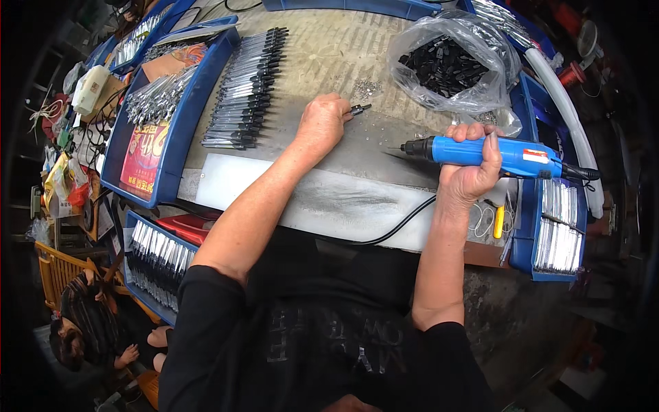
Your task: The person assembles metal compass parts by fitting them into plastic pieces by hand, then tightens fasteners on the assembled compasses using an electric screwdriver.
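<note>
My right hand (pixel 472 172) is wrapped tight round the blue electric screwdriver (pixel 491 154), bit pointing left above the worktop (pixel 343 55). Rigid and likely weighty; its cord trails toward me. My left hand (pixel 321 125) pinches a small dark clip (pixel 360 108), light and easily fumbled. Bare worktop lies between my hands; the bag of black parts (pixel 449 65) crowds the right.

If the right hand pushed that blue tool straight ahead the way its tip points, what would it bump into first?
Probably the left hand. The blue electric screwdriver in the right hand points left across the bare worktop, though its line may pass just below that hand.
</note>
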